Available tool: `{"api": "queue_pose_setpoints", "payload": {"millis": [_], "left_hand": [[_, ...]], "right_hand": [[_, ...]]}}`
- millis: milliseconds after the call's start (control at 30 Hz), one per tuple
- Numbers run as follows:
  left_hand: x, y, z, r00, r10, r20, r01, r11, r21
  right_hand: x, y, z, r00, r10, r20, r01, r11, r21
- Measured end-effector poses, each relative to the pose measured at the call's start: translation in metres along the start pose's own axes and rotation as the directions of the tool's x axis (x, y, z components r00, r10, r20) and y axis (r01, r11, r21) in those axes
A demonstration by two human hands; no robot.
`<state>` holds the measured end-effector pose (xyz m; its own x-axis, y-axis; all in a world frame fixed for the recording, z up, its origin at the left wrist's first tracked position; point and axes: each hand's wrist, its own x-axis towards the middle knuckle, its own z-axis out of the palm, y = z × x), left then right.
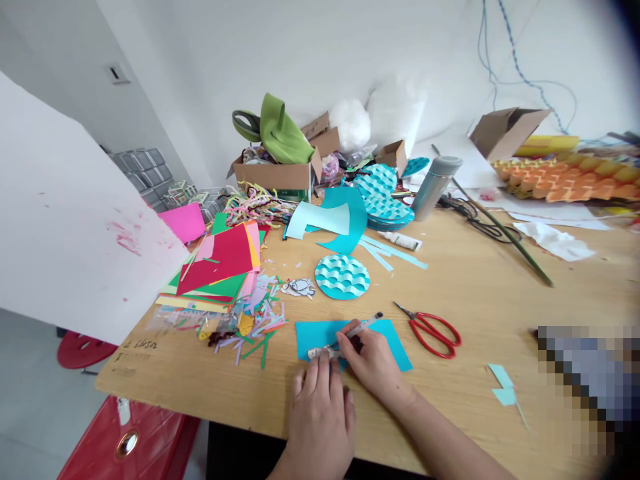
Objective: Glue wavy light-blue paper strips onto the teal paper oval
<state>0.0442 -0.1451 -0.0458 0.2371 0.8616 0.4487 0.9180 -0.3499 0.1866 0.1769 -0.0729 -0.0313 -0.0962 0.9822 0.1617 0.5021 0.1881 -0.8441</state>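
Observation:
A blue paper sheet lies near the table's front edge. On its left part is a small white paper cutout, partly hidden under the fingertips of my left hand, which lies flat with its fingers stretched out. My right hand is closed round a pen, its tip down at the cutout's right side. Just behind the sheet is a round blue disc with wavy pale strips. Red-handled scissors lie to the right of the sheet, blades partly open.
Coloured papers and scraps cover the left. Behind stand a cardboard box, stacked blue discs and a grey bottle. A glue tube lies mid-table; a green stick lies at the right.

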Motion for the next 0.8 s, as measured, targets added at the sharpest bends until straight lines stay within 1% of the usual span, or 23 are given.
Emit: {"api": "queue_pose_setpoints", "payload": {"millis": [367,467,667,800], "left_hand": [[0.003,0.002,-0.004,0.998,0.004,0.061,-0.006,1.000,0.024],[0.006,0.003,-0.006,0.996,0.011,0.093,-0.014,0.999,0.038],[0.013,0.003,-0.010,0.988,0.037,0.151,-0.045,0.998,0.051],[0.015,0.003,-0.010,0.984,0.050,0.171,-0.057,0.998,0.039]], "right_hand": [[0.006,-0.007,-0.010,0.999,0.023,0.043,-0.023,1.000,0.003],[0.007,-0.008,-0.013,0.999,0.020,0.050,-0.020,1.000,0.008],[0.011,-0.006,-0.014,0.997,0.036,0.074,-0.037,0.999,0.011],[0.011,-0.006,-0.014,0.997,0.040,0.072,-0.040,0.999,0.001]]}}
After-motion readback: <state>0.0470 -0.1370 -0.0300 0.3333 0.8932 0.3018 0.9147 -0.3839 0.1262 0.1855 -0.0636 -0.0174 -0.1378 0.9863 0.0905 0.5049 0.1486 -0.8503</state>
